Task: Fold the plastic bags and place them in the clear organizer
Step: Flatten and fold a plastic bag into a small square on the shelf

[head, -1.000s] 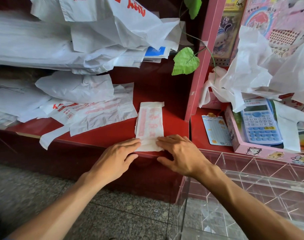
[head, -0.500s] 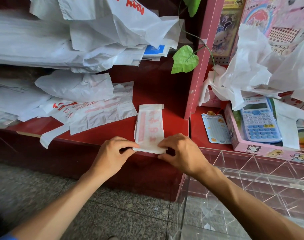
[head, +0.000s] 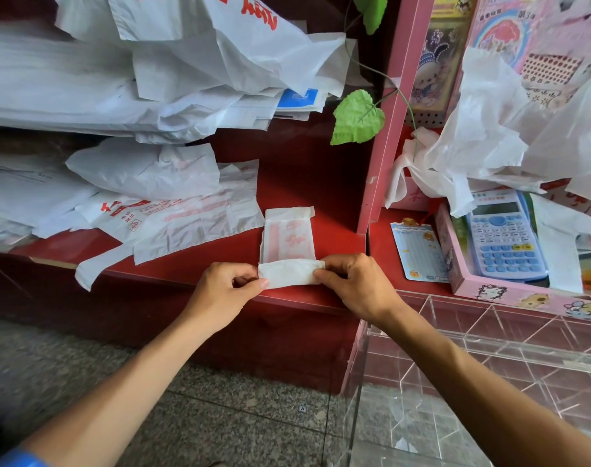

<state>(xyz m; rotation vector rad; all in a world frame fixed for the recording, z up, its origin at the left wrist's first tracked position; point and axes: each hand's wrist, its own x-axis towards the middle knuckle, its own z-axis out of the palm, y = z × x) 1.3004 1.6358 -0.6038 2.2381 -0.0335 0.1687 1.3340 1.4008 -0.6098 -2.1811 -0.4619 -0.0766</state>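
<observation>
Where pinched, bag (head: pixel 289 244) between hands (head: pixel 292 284)

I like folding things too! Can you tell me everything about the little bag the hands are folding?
The folded plastic bag is a narrow strip of thin, crinkly white plastic with faded red print. It lies flat on the red shelf, pointing away from the person, its far end slightly uneven. Its near end is turned up and over into a small white flap at the shelf's front edge. The left hand pinches the flap's left corner, and the right hand pinches its right corner. Loose bags lie just to its left.
</observation>
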